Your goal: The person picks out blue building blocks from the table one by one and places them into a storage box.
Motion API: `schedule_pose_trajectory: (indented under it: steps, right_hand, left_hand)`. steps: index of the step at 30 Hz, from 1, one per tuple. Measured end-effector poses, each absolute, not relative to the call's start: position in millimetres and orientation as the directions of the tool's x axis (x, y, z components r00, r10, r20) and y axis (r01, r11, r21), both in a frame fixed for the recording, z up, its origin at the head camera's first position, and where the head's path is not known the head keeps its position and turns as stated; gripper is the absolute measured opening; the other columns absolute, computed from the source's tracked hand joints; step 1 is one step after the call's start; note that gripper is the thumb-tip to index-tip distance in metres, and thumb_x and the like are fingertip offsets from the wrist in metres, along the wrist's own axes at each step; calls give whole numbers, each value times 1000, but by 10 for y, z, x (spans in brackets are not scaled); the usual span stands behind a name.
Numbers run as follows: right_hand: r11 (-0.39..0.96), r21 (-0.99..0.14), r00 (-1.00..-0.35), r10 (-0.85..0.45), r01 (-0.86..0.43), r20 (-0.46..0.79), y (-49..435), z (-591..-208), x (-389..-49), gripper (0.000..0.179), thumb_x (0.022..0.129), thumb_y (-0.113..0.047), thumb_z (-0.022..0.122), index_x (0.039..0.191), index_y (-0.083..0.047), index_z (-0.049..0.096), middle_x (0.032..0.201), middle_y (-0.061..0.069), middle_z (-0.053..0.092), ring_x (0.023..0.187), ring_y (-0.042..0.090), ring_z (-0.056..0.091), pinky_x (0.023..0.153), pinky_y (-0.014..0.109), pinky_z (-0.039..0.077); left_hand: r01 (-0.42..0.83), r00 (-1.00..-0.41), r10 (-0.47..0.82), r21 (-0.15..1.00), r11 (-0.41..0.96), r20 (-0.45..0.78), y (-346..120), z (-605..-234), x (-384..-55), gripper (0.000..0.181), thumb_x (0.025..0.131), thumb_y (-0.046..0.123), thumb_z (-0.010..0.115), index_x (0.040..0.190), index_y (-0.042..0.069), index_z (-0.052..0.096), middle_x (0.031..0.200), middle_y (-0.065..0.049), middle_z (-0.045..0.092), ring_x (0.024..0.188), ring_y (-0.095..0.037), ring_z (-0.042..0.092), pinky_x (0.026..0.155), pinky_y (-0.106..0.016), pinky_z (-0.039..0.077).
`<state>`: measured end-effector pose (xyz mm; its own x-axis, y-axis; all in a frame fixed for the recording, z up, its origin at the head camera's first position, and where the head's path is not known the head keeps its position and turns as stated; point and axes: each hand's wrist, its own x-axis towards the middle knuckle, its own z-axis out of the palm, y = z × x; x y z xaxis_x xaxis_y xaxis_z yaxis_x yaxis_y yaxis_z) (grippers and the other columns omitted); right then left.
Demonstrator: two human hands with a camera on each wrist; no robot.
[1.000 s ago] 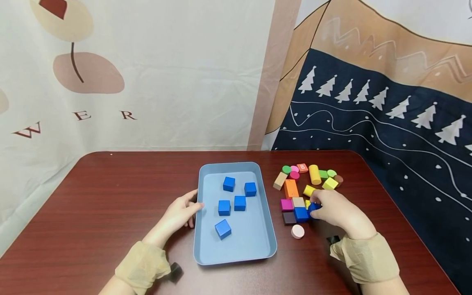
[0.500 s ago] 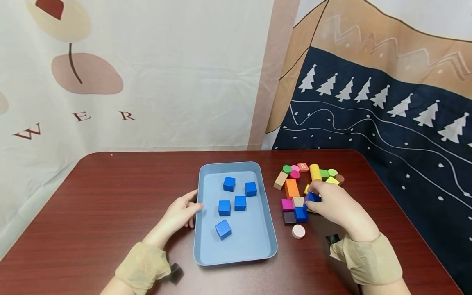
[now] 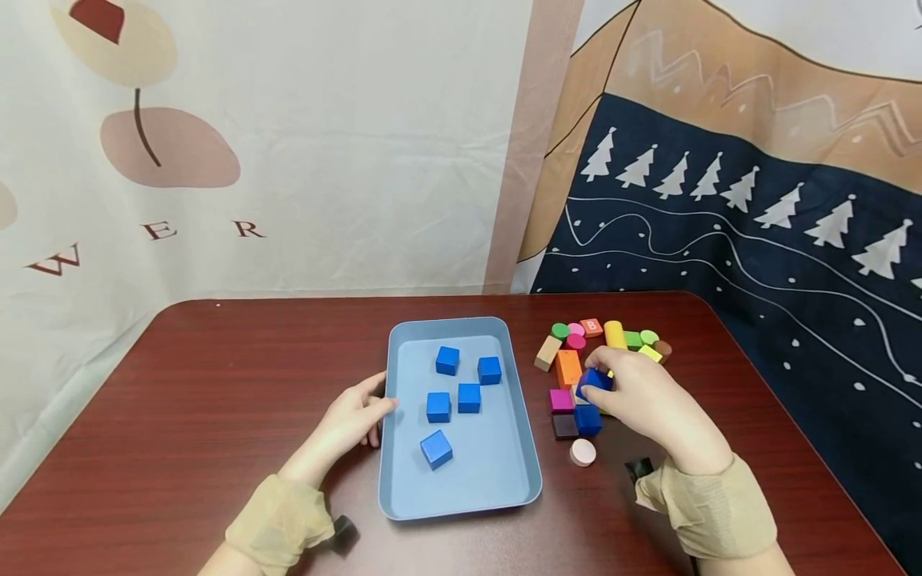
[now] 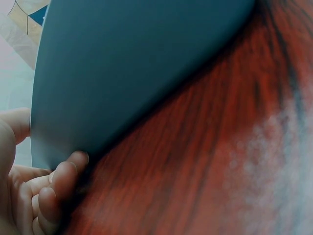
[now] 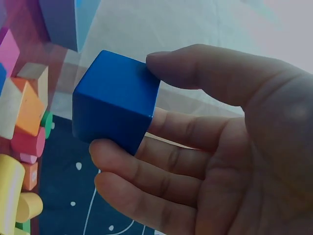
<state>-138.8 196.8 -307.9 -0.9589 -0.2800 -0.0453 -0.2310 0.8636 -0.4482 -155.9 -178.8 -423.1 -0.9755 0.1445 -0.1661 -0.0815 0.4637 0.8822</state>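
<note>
A blue cube (image 5: 115, 98) is pinched between the thumb and fingers of my right hand (image 3: 659, 404). It is off the table, over the near left part of the block pile. My left hand (image 3: 360, 412) holds the left side of a light blue tray (image 3: 497, 472), thumb at the rim and fingers curled against the outer wall (image 4: 122, 73). Several blue cubes (image 3: 436, 449) lie apart from each other inside the tray. Another blue cube (image 3: 587, 420) stands in the pile below the held one, beside a dark block (image 3: 565, 426).
Right of the tray are an orange block (image 3: 568, 368), a magenta block (image 3: 561, 400), a yellow cylinder (image 3: 615, 334), a wooden block (image 3: 547, 353) and several other coloured pieces. A pale pink disc (image 3: 583, 453) lies nearest me. Fabric hangs behind the brown table (image 3: 252, 368).
My right hand has lifted the blue cube from the pile's right side and carried it left toward the tray. The left hand and tray stay in place.
</note>
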Motion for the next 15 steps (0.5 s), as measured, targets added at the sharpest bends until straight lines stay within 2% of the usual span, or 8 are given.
schedule_pose_trajectory:
  steps: [5, 10, 15]
  right_hand:
    - [849, -469, -955, -295, -245, -33, 1919, -3067, -1383, 32, 85, -17, 72, 110, 1, 61, 86, 5, 65, 72, 18, 57, 65, 33, 55]
    - [839, -456, -942, -334, -296, -3, 1838, -3074, -1363, 30, 84, -16, 73, 107, 0, 63, 93, 7, 65, 80, 20, 58, 73, 39, 55]
    - [831, -457, -935, -355, -316, 0, 1747, -3067, -1351, 25, 84, -16, 73, 104, -4, 63, 92, 5, 65, 79, 18, 58, 74, 39, 55]
  left_hand:
    - [-83, -976, 141, 880, 468, -167, -1787, -4232, -1561, 61, 90, 20, 63, 144, 5, 40, 58, -7, 57, 43, -25, 53, 44, -34, 46]
    - [-84, -976, 143, 882, 464, -168, -1785, -4234, -1560, 61, 90, 20, 63, 144, 5, 40, 58, -7, 57, 43, -25, 53, 44, -34, 46]
    - [-82, -976, 141, 882, 465, -166, -1784, -4239, -1559, 61, 90, 20, 63, 144, 4, 40, 58, -7, 57, 43, -25, 53, 43, -34, 46]
